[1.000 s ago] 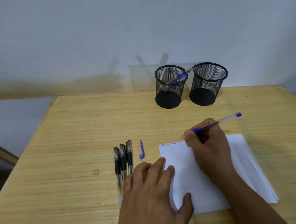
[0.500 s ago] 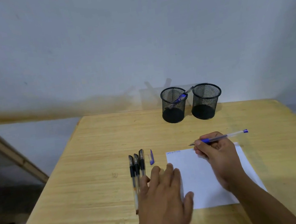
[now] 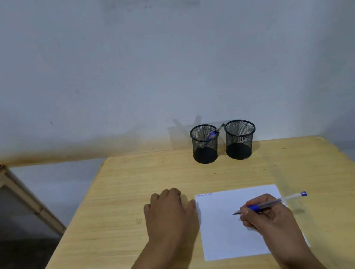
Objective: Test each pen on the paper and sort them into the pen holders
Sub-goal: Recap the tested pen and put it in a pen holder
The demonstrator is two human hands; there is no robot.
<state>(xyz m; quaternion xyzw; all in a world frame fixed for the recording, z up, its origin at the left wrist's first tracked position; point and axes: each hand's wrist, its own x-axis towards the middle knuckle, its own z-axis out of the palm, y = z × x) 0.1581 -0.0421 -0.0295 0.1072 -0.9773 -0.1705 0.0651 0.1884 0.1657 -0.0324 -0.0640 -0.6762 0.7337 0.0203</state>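
Right hand (image 3: 266, 215) pinches a blue-grip pen (image 3: 271, 202) above the paper (image 3: 226, 236) — tip pointing left, cap end out past the sheet's right edge. Left hand (image 3: 169, 214) lies on the table (image 3: 117, 232) just left of the paper, fingers curled under; whether they grip anything cannot be told. Two mesh pen holders (image 3: 205, 144) stand at the far edge — the left one holds a pen.

Blue scribble at top-left corner of paper (image 3: 226, 236); illegible. No readable text elsewhere.
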